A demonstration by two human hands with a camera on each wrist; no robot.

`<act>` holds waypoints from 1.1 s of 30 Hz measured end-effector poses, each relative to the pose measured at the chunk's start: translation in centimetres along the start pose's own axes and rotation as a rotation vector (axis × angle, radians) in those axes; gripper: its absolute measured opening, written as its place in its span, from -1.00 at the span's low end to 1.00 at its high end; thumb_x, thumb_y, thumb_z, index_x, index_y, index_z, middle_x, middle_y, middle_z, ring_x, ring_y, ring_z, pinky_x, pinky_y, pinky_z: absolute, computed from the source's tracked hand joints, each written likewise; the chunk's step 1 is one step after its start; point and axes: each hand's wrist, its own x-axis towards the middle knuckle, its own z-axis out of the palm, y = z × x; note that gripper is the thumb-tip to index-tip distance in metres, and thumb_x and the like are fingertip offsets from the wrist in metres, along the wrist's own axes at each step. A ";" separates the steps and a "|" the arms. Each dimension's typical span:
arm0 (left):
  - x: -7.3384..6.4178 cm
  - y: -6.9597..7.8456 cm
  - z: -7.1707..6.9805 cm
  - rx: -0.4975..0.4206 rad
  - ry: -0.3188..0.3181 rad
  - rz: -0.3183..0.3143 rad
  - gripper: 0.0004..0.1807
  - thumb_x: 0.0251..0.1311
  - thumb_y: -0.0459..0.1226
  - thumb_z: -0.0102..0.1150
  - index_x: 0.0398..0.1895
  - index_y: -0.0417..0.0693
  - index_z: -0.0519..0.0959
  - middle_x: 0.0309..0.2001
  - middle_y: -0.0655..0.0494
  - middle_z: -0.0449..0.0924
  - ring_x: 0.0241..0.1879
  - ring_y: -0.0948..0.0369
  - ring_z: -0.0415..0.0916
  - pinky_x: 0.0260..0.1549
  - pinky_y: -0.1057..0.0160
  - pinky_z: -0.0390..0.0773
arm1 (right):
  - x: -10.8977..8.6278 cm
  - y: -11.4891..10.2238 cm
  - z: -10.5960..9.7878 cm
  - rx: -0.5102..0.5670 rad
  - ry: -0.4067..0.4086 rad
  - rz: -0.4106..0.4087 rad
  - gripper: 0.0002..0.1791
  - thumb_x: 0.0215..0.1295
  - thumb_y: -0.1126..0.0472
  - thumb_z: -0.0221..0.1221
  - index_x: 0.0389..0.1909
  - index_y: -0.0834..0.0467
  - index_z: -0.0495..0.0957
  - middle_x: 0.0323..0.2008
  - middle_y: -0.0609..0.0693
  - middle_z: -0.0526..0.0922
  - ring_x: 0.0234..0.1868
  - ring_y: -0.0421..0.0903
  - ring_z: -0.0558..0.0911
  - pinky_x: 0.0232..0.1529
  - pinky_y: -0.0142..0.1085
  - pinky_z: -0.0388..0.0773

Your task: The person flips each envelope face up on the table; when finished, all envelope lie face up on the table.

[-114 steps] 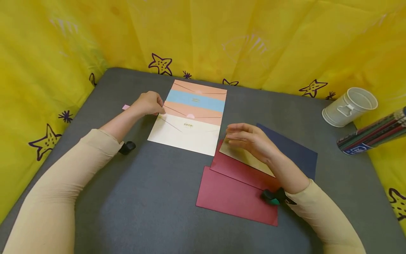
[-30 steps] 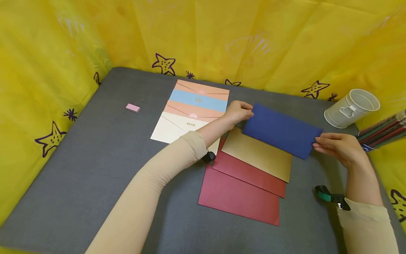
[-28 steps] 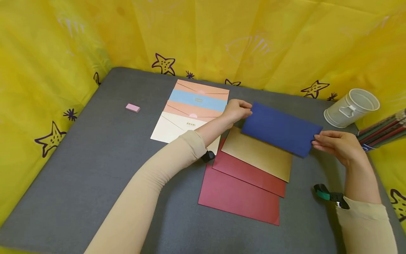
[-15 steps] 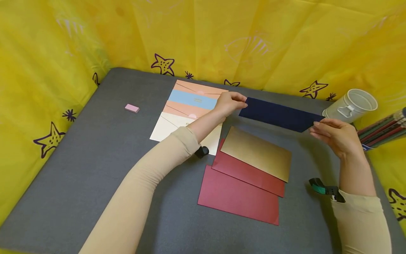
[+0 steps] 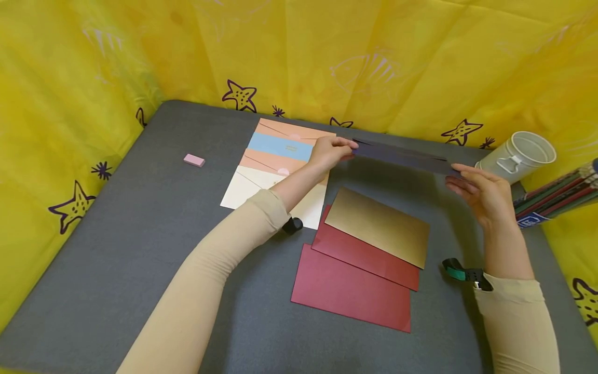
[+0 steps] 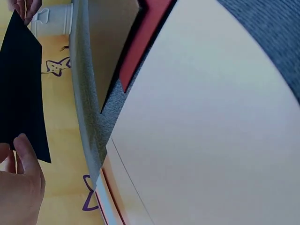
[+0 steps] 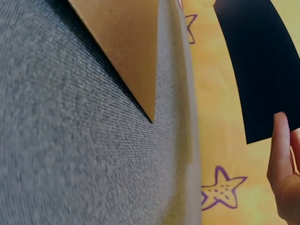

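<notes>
Head view: the dark envelope (image 5: 402, 160) is held up off the grey table (image 5: 140, 223), beyond the gold envelope (image 5: 378, 228), and I see it almost edge-on. Left hand (image 5: 327, 153) pinches its left end, thumb and fingers narrow on the paper; right hand (image 5: 488, 195) pinches the right end likewise. Both wrist views show a broad, near-black face. Gold envelope overlaps the upper red envelope (image 5: 364, 259), which overlaps the lower red envelope (image 5: 350, 291). Left of these: a cream envelope (image 5: 245, 192) nearest the person in an overlapping peach-and-blue row (image 5: 261, 145), partly behind the left arm. Pink block (image 5: 193, 160) lies farther left. White cup (image 5: 502, 166) stands just beside the right hand, pencils (image 5: 556, 195) near it.
</notes>
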 end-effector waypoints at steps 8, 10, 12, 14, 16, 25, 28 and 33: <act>0.5 -0.4 0.1 0.017 0.017 -0.006 -0.73 0.23 -0.43 0.19 -0.02 -0.23 0.68 0.12 -0.11 0.65 0.00 -0.02 0.66 0.16 0.06 0.60 | 1.0 0.8 0.3 -0.019 0.031 -0.007 -0.65 0.27 0.65 0.03 -0.13 0.33 0.71 -0.33 0.08 0.72 -0.44 -0.04 0.73 -0.33 -0.27 0.74; 0.7 -0.5 0.2 0.018 0.032 -0.012 -0.67 0.20 -0.46 0.19 0.05 -0.22 0.64 0.12 -0.11 0.64 0.01 0.00 0.65 0.13 0.09 0.62 | 1.3 0.9 0.2 -0.048 0.053 -0.004 -0.60 0.24 0.66 0.06 -0.08 0.26 0.70 -0.36 0.06 0.66 -0.44 -0.06 0.70 -0.33 -0.30 0.74; 1.0 -0.6 0.5 0.002 0.054 -0.023 -0.60 0.19 -0.48 0.19 0.13 -0.24 0.58 0.12 -0.12 0.65 0.04 0.01 0.64 0.08 0.15 0.65 | 1.6 1.0 0.0 -0.059 0.074 0.010 -0.57 0.22 0.67 0.06 -0.06 0.21 0.67 -0.37 0.05 0.65 -0.44 -0.08 0.68 -0.33 -0.32 0.73; 1.3 -0.6 0.7 -0.018 0.087 -0.030 -0.56 0.16 -0.50 0.20 0.16 -0.28 0.54 0.10 -0.15 0.66 0.06 0.01 0.64 0.02 0.22 0.67 | 1.9 1.1 -0.1 -0.077 0.092 0.026 -0.57 0.22 0.66 0.07 -0.07 0.17 0.66 -0.36 0.03 0.65 -0.43 -0.09 0.68 -0.33 -0.33 0.73; 1.5 -0.7 1.0 0.006 0.117 -0.042 -0.58 0.16 -0.48 0.22 0.14 -0.27 0.54 0.08 -0.13 0.67 0.06 0.03 0.65 -0.02 0.29 0.66 | 2.3 1.2 -0.2 -0.088 0.106 0.042 -0.59 0.22 0.66 0.08 -0.12 0.17 0.67 -0.37 0.02 0.65 -0.44 -0.10 0.70 -0.34 -0.35 0.73; 2.4 -1.4 1.1 0.258 0.163 -0.058 -0.68 0.16 -0.39 0.22 0.00 -0.09 0.69 0.11 0.01 0.67 0.11 0.07 0.57 -0.12 0.27 0.60 | 3.9 1.8 -0.5 -0.104 0.148 0.105 -0.65 0.20 0.65 0.11 -0.33 0.19 0.75 -0.45 0.03 0.69 -0.47 -0.12 0.73 -0.36 -0.36 0.72; 2.8 -1.6 1.0 0.296 0.145 -0.075 -0.65 0.14 -0.40 0.22 0.03 -0.09 0.68 0.15 0.01 0.65 0.16 0.06 0.54 -0.13 0.29 0.59 | 4.4 1.8 -0.6 -0.132 0.140 0.141 -0.63 0.23 0.64 0.09 -0.35 0.18 0.75 -0.45 0.02 0.69 -0.46 -0.14 0.73 -0.34 -0.38 0.72; 3.1 -1.6 0.7 0.335 0.096 -0.099 -0.59 0.14 -0.40 0.21 0.11 -0.12 0.63 0.24 0.00 0.58 0.26 0.04 0.47 0.07 0.23 0.58 | 5.2 1.9 -0.7 -0.188 0.145 0.196 -0.64 0.24 0.61 0.11 -0.38 0.14 0.74 -0.43 -0.03 0.69 -0.43 -0.17 0.74 -0.33 -0.41 0.71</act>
